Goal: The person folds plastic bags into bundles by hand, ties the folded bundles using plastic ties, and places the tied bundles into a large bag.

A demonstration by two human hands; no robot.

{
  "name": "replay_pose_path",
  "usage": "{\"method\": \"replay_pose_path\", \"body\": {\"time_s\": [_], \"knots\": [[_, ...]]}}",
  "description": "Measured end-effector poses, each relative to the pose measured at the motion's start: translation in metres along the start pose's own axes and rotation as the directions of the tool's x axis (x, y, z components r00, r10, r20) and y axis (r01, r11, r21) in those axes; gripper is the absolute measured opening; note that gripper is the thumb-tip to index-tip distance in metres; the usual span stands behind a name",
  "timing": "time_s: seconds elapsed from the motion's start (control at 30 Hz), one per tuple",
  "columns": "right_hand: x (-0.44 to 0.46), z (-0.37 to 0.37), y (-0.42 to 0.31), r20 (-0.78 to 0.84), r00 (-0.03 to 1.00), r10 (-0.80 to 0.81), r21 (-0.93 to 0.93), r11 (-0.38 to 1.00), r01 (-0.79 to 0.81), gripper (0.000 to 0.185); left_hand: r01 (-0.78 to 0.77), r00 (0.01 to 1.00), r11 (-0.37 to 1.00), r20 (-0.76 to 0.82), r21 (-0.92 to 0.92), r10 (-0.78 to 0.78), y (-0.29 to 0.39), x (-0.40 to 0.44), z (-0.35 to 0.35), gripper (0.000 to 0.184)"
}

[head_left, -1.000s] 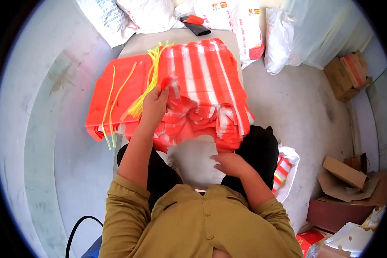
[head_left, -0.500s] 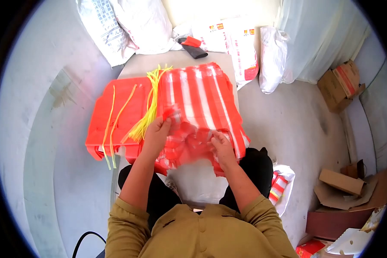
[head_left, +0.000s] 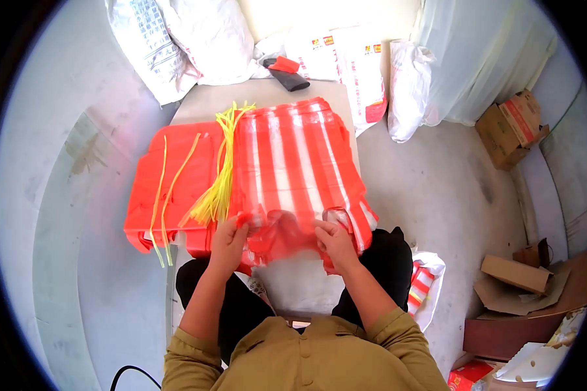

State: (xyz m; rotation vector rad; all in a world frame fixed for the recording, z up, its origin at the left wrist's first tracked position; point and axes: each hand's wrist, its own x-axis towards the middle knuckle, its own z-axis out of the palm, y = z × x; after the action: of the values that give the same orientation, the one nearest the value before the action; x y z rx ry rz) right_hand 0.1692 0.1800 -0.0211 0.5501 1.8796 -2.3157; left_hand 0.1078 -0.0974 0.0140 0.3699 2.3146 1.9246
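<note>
A pile of red-and-white striped plastic bags (head_left: 300, 156) lies on the table in front of me. My left hand (head_left: 228, 241) pinches the near end of a plastic bag at the pile's left front corner. Closed on the same crumpled near end is my right hand (head_left: 334, 240), further right. Between them the thin film hangs loose and slightly blurred. To the left, a bundle of yellow strips (head_left: 220, 173) lies where the striped pile meets a folded red stack (head_left: 173, 176). Two loose yellow strips (head_left: 169, 189) rest across that stack and hang over its front edge.
White printed sacks (head_left: 212, 39) stand behind the table (head_left: 195, 107). A black and red item (head_left: 287, 73) lies on its far edge. Beside my right knee is a white sack (head_left: 429, 287) with striped plastic inside. Cardboard boxes (head_left: 522, 280) sit on the floor at right.
My left hand has moved down and slightly left, bringing its part of the plastic bag lower. My right hand has lowered a little. The film over the pile's front now lies flatter.
</note>
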Motion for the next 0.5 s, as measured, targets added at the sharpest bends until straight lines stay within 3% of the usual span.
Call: {"method": "replay_pose_path", "body": {"time_s": [0.1,0.2,0.23,0.33,0.43,0.5], "knots": [[-0.006,-0.001,0.011,0.046,0.996,-0.075,-0.178,0.981,0.082,0.039,-0.029,0.999,1.000,0.019,0.001,0.029,-0.007,-0.022,0.004,0.020],[-0.019,-0.001,0.005,0.062,0.996,-0.062,-0.234,0.969,0.075,0.033,-0.018,0.997,0.997,0.078,0.080,0.012,-0.016,-0.033,0.004,0.019],[-0.018,-0.001,0.007,0.075,0.994,-0.084,-0.247,0.964,0.100,0.034,-0.129,0.990,0.983,0.066,0.129,0.121,-0.016,-0.032,0.008,0.017],[-0.013,-0.009,0.023,0.110,0.986,-0.127,-0.253,0.956,0.151,0.035,-0.145,0.986,0.967,0.109,0.210,0.124,-0.003,-0.027,0.009,0.015],[-0.011,-0.014,0.032,0.134,0.984,-0.118,-0.212,0.967,0.145,0.037,-0.108,0.993,0.925,0.080,0.365,0.084,0.014,-0.013,0.015,0.013],[-0.014,-0.013,0.032,0.123,0.986,-0.115,-0.206,0.969,0.138,0.037,-0.162,0.986,0.855,0.116,0.493,0.120,0.025,0.002,0.022,0.014]]}}
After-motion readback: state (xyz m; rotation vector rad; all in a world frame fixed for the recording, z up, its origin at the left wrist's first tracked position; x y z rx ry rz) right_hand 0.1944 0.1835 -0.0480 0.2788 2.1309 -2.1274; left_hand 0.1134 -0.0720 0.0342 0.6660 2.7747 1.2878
